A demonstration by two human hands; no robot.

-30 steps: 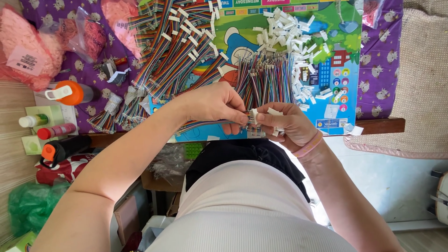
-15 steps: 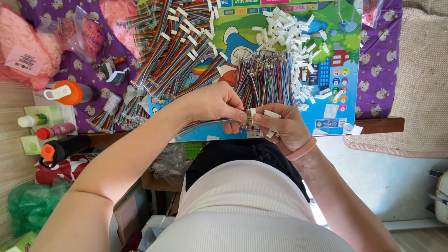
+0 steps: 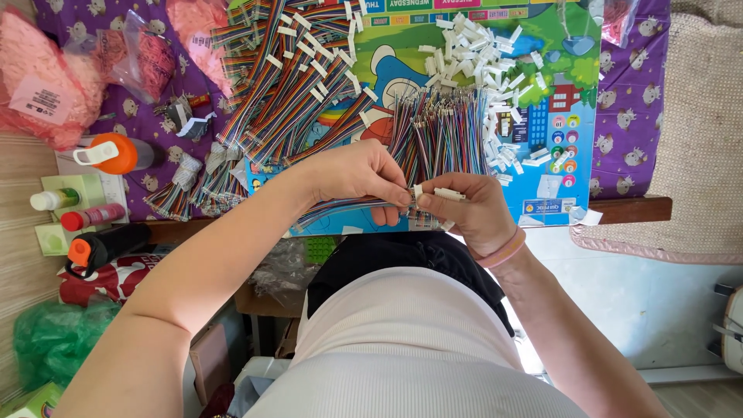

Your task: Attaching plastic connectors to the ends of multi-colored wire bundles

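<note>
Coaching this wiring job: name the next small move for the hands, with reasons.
Probably press the wire ends into the white connector. The right hand pinches it, the left hand brings the rainbow ribbon cable up to it, and their fingertips almost meet, so only that short push seems left.

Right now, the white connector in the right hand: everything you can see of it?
The white connector is a small oblong housing that looks like plastic, lying roughly level across the right hand, pinched between its fingers. Its left end points toward the left hand, which holds a multicoloured ribbon cable up to it. Whether the wires are seated is too small to tell. Both hands hover over the table's near edge.
</note>
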